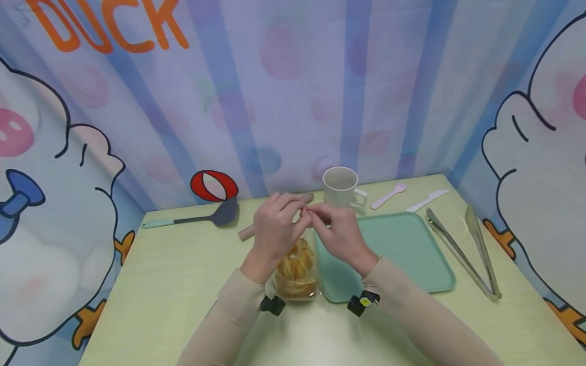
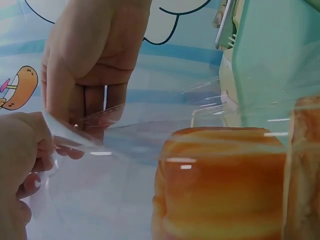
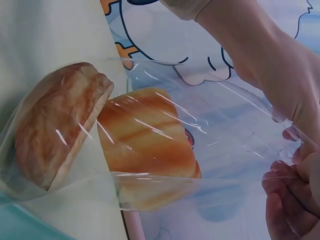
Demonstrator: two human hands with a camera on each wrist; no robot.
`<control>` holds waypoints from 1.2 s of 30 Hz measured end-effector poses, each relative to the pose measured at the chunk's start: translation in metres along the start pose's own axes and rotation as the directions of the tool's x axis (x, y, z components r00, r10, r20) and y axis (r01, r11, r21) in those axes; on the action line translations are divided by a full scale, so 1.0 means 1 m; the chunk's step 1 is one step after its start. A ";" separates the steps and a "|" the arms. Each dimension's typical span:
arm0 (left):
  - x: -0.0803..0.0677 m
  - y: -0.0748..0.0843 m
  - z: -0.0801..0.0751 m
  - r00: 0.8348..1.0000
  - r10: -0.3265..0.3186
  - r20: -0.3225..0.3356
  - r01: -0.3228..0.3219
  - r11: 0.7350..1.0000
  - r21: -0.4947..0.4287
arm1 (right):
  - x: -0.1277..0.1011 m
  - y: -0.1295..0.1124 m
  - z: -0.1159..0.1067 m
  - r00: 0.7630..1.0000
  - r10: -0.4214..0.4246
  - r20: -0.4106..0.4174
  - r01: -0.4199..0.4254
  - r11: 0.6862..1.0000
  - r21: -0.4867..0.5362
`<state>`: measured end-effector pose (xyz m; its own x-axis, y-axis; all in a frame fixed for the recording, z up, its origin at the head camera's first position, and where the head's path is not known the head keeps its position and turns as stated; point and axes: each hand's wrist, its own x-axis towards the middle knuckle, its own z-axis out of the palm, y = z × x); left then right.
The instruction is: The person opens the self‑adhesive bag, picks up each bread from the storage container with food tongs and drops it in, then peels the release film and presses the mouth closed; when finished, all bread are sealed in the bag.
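Table: pale green, before you. Tray: teal, right of centre, just beside the bag. Tongs: right of the tray. Bag: clear, 2 buns inside, upright at the tray's left edge. Your left hand and right hand: together above it, each pinching the bag's top. Mug: behind your hands.

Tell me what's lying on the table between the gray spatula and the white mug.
In the head view, a pinkish rolling pin lies between the spatula and the mug, partly hidden behind the left hand.
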<state>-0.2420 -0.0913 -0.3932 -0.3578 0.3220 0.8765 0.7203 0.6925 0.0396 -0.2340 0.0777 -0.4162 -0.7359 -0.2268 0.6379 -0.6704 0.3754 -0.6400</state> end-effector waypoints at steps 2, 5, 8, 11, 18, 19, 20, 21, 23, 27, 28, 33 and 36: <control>0.000 0.001 0.001 1.000 -0.014 -0.019 0.014 1.000 -0.004 | 0.001 -0.001 0.000 1.000 0.000 -0.010 0.000 1.000 -0.007; -0.001 0.003 0.002 0.998 -0.024 -0.057 0.024 1.000 -0.005 | 0.001 -0.002 0.001 1.000 0.000 -0.017 0.000 1.000 -0.013; -0.001 0.004 0.002 0.996 -0.022 -0.084 0.023 1.000 0.001 | 0.001 -0.004 0.001 1.000 -0.002 -0.023 0.001 1.000 -0.019; -0.001 0.002 0.002 0.994 -0.017 -0.106 0.019 0.999 0.026 | 0.001 -0.005 0.001 1.000 -0.003 -0.029 0.002 1.000 -0.018; -0.002 -0.003 0.003 0.990 -0.053 -0.129 0.053 0.999 0.003 | 0.001 -0.005 0.002 0.999 0.008 -0.036 -0.008 1.000 0.007; -0.003 -0.004 0.003 0.989 -0.071 -0.127 0.070 0.997 -0.013 | 0.001 -0.005 0.002 0.999 0.016 -0.035 -0.015 1.000 0.009; -0.003 -0.004 0.003 0.988 -0.091 -0.125 0.088 0.996 -0.033 | 0.001 -0.005 0.002 0.999 0.021 -0.033 -0.020 1.000 0.013; -0.004 -0.004 0.003 0.986 -0.112 -0.124 0.106 0.993 -0.054 | 0.001 -0.004 0.002 0.999 0.028 -0.030 -0.027 0.999 0.019; -0.005 -0.006 0.002 0.978 -0.168 -0.127 0.156 0.982 -0.103 | 0.000 -0.003 0.002 0.998 0.052 -0.022 -0.051 0.998 0.028; -0.005 -0.012 -0.002 0.946 -0.306 -0.109 0.271 0.928 -0.255 | 0.000 0.000 0.002 0.990 0.137 -0.020 -0.136 0.988 0.071; -0.005 -0.013 -0.004 0.935 -0.342 -0.090 0.302 0.905 -0.301 | 0.000 0.001 0.001 0.987 0.160 -0.023 -0.158 0.984 0.082; -0.008 -0.017 -0.011 0.889 -0.441 0.118 0.438 0.748 -0.499 | 0.001 0.002 -0.001 0.976 0.216 -0.017 -0.212 0.970 0.122; -0.011 -0.017 -0.012 0.880 -0.430 0.202 0.464 0.687 -0.559 | 0.001 0.002 -0.002 0.974 0.225 -0.007 -0.223 0.966 0.130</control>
<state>-0.2434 -0.1146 -0.3977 -0.7447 0.1158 0.6573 0.6610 0.2640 0.7024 -0.2356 0.0801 -0.4158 -0.8675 -0.1305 0.4801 -0.4962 0.2963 -0.8161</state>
